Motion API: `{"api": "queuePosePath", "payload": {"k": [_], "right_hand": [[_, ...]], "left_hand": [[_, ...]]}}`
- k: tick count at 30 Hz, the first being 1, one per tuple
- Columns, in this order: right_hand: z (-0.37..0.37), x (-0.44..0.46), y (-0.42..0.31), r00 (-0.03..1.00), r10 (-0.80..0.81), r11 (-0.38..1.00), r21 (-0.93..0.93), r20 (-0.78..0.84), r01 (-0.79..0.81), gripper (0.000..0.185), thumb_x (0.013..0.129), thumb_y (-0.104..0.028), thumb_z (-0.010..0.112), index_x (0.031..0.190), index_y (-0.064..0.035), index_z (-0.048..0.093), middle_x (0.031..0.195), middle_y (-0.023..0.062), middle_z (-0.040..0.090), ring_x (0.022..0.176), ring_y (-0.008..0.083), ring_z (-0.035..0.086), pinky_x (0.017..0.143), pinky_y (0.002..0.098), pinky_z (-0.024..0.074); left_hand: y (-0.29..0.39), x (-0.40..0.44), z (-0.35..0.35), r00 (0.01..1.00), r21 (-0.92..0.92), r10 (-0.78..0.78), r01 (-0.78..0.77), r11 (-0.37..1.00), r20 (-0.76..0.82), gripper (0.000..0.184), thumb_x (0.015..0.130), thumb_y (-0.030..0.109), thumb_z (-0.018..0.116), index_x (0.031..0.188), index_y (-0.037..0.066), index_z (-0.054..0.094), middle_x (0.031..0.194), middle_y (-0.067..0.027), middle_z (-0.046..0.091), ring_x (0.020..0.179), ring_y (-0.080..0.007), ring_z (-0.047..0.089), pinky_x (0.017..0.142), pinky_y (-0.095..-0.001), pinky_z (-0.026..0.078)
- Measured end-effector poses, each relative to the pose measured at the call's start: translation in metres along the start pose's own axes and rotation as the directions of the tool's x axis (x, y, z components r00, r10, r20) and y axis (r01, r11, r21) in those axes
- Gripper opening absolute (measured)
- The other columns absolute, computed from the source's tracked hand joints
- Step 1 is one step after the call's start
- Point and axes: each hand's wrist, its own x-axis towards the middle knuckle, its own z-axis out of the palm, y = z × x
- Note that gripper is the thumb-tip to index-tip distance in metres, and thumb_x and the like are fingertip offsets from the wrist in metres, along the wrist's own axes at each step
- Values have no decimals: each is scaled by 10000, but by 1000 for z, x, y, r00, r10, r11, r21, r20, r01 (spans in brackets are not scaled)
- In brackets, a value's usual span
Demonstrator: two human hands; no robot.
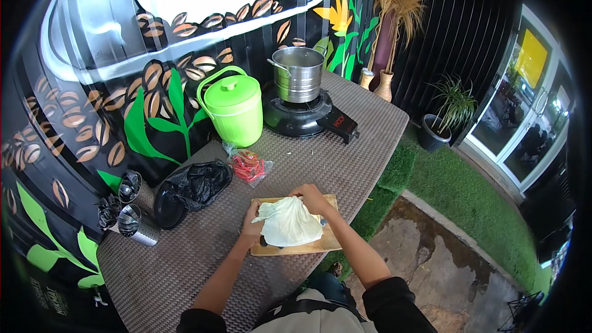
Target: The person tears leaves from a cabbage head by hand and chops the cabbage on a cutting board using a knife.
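A large pale, ruffled cabbage leaf [291, 225] is spread over a wooden cutting board [330, 245] near the table's front edge. My left hand [252, 221] grips the leaf's left edge, its fingertips partly hidden. At the upper right edge, my right hand [310, 198] has its fingers bent in and closed on the leaf. Small dark parts of something on the board show below the leaf; what they belong to is covered.
A steel pot [297, 77] stands on a black portable stove [296, 116]. Beside it are a lime-green lidded bucket [234, 111] and a plastic bag of red chillies [250, 166]. Further left lie a black plastic bag [200, 182], dark plates [168, 206] and metal cutlery holders [139, 225].
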Motion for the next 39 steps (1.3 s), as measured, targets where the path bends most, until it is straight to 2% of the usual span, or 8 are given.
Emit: {"api": "queuePosePath", "payload": {"k": [14,16,20,22,26,29,31,39], "right_hand": [[3,-3,10,970,238,958,175,-47,-227,194,723,-34,689,911,-4,723,825,81,709,750,130,643,703,296,509],[8,-3,16,960,276,937,235,-48,-258,194,724,-27,685,913,-8,726,817,61,704,741,117,629,703,295,509],[16,-10,15,954,256,950,224,-156,-218,200,720,-15,676,915,-17,723,833,106,712,750,170,665,713,313,511],[19,-17,-5,955,114,993,20,-275,-113,251,705,18,650,948,-20,702,874,177,691,812,274,681,722,334,508],[20,-32,-24,974,-95,994,-77,-208,81,303,681,85,588,971,4,625,875,221,646,850,359,645,714,366,489],[20,-33,-28,984,-77,997,19,-160,81,288,682,104,577,952,11,616,853,220,644,821,356,645,701,358,485],[19,-33,-27,983,-91,996,12,-160,94,284,685,108,574,950,14,614,848,216,644,809,358,643,694,349,484],[27,-33,-13,957,-47,997,46,-285,62,253,700,89,592,944,28,613,813,181,657,770,268,663,671,323,481]], "left_hand": [[-19,10,-10,983,325,181,-170,930,-3,290,728,-130,562,860,64,391,865,-3,388,836,-96,460,746,-237,398],[-20,9,-11,994,285,99,-81,955,-48,278,744,-118,589,848,59,402,852,-6,391,819,-101,454,737,-240,398],[-21,10,-10,990,293,129,-108,950,-55,196,799,-48,569,827,66,412,839,-6,397,808,-107,444,745,-251,398],[-31,14,-18,984,227,177,-165,960,-33,132,853,46,539,813,75,416,827,-3,396,809,-106,438,746,-257,388],[-36,17,-28,992,96,120,-117,989,-31,116,875,110,514,794,80,435,820,-5,396,822,-104,428,759,-254,373],[1,16,-25,1000,329,3,-8,944,16,131,818,98,589,779,72,467,775,1,448,776,-84,446,696,-247,385],[15,14,-21,991,510,90,-127,851,97,171,750,91,659,761,62,491,709,15,508,709,-60,462,613,-246,390],[27,6,-6,986,503,163,-150,851,19,118,762,80,651,811,54,547,740,21,573,721,-48,511,611,-240,417]]}}
